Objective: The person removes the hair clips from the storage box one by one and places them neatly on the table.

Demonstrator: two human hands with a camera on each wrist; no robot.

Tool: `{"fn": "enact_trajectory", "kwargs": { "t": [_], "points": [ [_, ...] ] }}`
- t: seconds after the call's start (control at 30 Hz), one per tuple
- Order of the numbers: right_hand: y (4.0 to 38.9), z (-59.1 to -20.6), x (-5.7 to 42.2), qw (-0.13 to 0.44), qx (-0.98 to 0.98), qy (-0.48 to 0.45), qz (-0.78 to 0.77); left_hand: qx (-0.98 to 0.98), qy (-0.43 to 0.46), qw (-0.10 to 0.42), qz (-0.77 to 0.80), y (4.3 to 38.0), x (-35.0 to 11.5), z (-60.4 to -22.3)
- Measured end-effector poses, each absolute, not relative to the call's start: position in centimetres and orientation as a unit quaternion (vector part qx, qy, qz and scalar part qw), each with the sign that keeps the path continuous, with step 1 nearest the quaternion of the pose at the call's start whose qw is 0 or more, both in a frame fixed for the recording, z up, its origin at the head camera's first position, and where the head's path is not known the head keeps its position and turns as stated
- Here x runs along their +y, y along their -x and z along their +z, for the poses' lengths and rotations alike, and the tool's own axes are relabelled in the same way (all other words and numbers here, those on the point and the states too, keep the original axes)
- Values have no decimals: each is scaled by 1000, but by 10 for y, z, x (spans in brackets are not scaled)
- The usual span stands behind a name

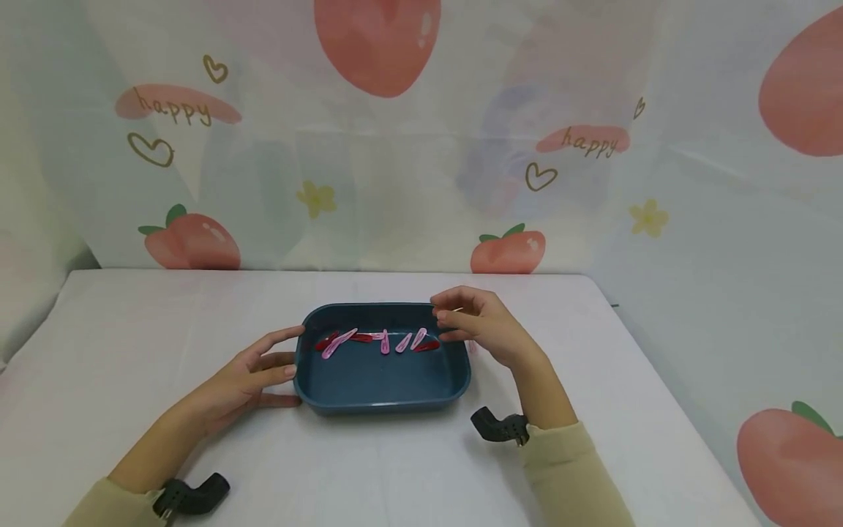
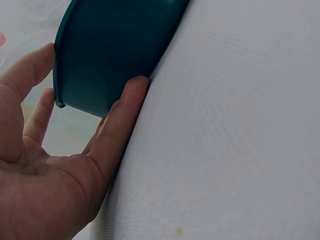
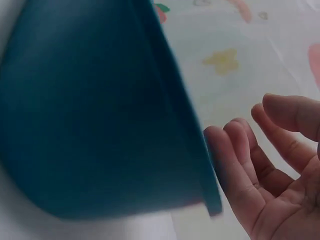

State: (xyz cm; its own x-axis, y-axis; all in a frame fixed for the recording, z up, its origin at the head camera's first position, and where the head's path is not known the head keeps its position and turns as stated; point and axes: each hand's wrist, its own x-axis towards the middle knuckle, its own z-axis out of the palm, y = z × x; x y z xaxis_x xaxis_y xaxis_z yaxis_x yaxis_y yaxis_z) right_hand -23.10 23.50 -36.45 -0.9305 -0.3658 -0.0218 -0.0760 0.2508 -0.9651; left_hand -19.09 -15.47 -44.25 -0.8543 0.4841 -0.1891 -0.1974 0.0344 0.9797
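A dark blue-green rectangular tray (image 1: 382,388) sits on the white table. Inside it, several pink snap hair clips (image 1: 339,342) and red snap hair clips (image 1: 426,345) lie loosely across the middle and back. My left hand (image 1: 263,369) has its fingers spread against the tray's left side, with fingertips (image 2: 136,86) along the rim and lower wall. Over the back right corner hovers my right hand (image 1: 484,326), its fingers loosely bent, one fingertip right at the rim. Between thumb and fingers of this hand the right wrist view shows nothing held.
Something small and pink (image 1: 472,345) lies on the table (image 1: 197,315) just right of the tray, partly hidden by the right hand. Behind the table hangs a cloth backdrop (image 1: 421,183) printed with peaches. Black wrist cameras (image 1: 500,426) stick out from both forearms.
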Motion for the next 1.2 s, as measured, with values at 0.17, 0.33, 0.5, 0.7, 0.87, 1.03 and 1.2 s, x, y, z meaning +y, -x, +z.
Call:
{"fn": "enact_trajectory", "kwargs": {
  "t": [0.17,0.33,0.5,0.7,0.87,1.03,1.2],
  "points": [
    [228,-376,213,115,796,165,-570,677,-102,248,686,190,-155,-443],
    [225,-386,194,86,829,184,-522,677,-102,249,685,190,-154,-443],
    [223,-390,186,91,832,183,-515,678,-101,248,685,190,-154,-443],
    [222,-388,184,136,822,195,-517,681,-96,246,683,190,-155,-444],
    [219,-383,183,202,790,178,-551,681,-97,245,683,190,-154,-443],
    [221,-386,183,198,787,193,-552,680,-104,246,683,192,-154,-443],
    [221,-393,181,168,806,248,-510,678,-109,247,684,193,-155,-444]
  ]
}}
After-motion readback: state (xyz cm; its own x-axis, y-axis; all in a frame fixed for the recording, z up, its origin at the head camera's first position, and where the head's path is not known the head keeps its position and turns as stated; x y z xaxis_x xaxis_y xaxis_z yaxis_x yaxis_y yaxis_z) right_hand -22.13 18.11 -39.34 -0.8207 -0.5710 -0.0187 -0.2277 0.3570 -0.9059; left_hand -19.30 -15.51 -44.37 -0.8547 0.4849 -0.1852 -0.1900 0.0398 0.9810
